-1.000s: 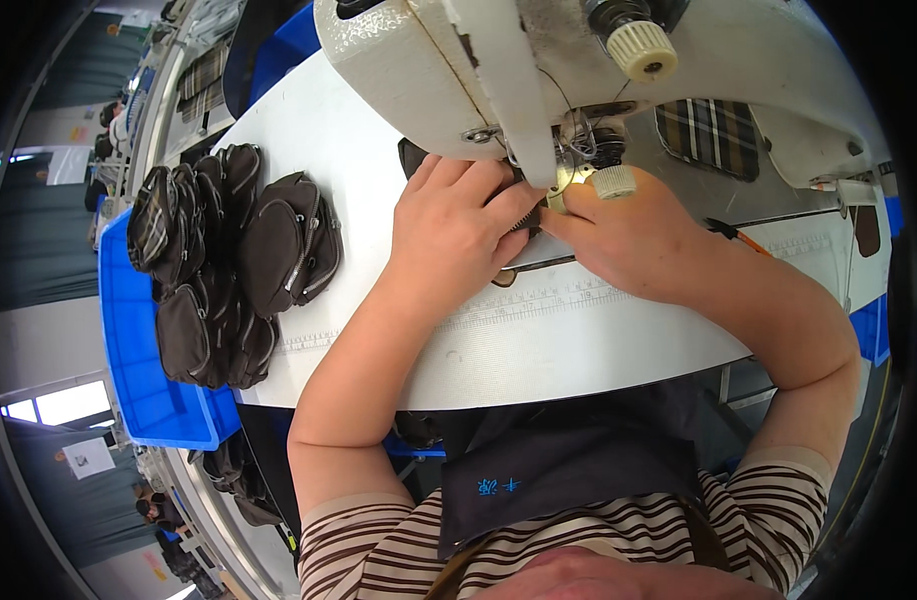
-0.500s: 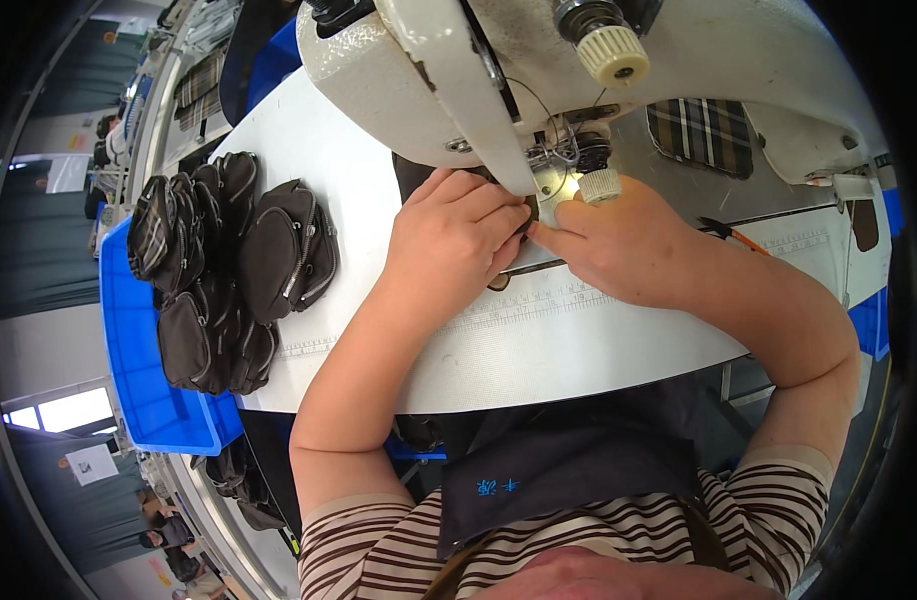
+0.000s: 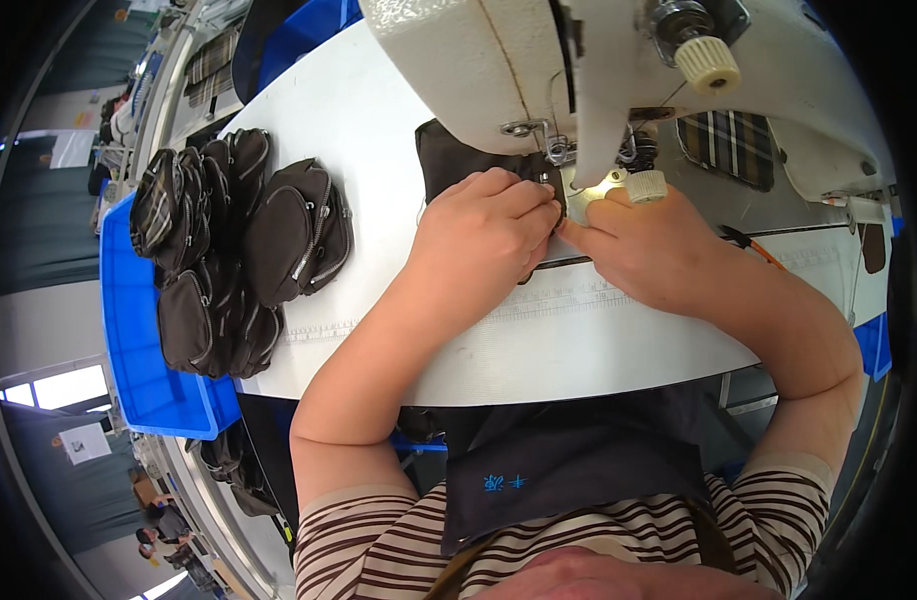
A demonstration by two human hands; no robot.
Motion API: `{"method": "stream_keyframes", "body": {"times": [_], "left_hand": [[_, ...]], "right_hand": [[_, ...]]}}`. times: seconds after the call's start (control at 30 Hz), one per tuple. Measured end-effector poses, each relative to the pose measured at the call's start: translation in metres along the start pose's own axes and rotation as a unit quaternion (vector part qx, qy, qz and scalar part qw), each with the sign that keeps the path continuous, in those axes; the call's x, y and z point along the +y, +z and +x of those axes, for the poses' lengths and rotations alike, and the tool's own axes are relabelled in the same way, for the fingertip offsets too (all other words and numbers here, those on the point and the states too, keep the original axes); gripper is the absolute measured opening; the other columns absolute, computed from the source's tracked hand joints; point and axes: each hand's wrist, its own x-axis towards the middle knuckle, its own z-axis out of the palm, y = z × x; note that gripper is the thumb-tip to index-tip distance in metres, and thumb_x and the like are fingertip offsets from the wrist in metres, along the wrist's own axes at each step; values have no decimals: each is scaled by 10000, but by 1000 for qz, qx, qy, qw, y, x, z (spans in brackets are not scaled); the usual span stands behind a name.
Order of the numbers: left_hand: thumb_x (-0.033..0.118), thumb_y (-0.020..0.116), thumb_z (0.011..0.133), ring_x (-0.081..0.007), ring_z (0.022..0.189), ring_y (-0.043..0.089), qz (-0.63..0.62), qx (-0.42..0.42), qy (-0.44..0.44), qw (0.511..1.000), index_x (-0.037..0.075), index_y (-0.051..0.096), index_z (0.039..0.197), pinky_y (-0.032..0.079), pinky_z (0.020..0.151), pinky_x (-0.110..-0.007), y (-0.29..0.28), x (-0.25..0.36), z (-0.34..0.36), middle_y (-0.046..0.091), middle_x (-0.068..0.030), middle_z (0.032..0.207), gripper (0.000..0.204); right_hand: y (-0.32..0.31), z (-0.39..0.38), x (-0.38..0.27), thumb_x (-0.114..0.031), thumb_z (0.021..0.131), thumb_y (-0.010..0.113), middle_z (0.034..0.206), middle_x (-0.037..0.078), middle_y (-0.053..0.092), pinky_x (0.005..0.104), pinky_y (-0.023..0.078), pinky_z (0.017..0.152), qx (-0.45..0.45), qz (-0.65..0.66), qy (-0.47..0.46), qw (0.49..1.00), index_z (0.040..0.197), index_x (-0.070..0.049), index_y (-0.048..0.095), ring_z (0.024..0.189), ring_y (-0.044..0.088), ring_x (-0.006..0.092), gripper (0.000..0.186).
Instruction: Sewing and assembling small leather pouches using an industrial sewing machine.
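A dark brown fabric pouch piece (image 3: 457,158) lies on the white machine table, partly under the white sewing machine head (image 3: 479,60). My left hand (image 3: 491,228) is closed on its near right edge, fingers bunched beside a small metal zipper part. Close by on the right, my right hand (image 3: 651,250) has its thumb and forefinger pinched at the same edge, just below the lit needle area. The two hands' fingertips nearly meet. My fingers hide most of the gripped edge, and the needle tip cannot be made out.
Finished-looking dark pouches (image 3: 297,232) with zippers are heaped at the left, some over a blue bin (image 3: 144,345). A plaid fabric piece (image 3: 727,150) lies behind the right hand. An orange-and-black tool (image 3: 754,246) rests by my right wrist. A printed ruler strip (image 3: 569,298) crosses the table's front.
The view has shifted, so the machine and table things sit differently in the picture. More of the brown piece shows beyond my left hand. Both hands keep their hold near the needle.
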Motion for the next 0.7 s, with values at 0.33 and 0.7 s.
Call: {"method": "stream_keyframes", "body": {"times": [0.33,0.7], "left_hand": [[102,741,845,-237,964,702,30,21,-23,999,91,781,1082,583,837,-361,6,-5,5,759,-1,1125,241],[110,779,739,-200,1018,662,9,50,15,999,87,768,1018,556,888,-335,11,-14,1,714,17,1055,280]], "right_hand": [[6,2,4,-87,754,726,757,16,591,381,472,640,22,-60,24,998,1017,-80,680,671,626,229,267],[12,2,6,-93,775,702,815,14,610,375,479,672,37,-26,8,999,1149,-88,730,729,642,226,376]]}}
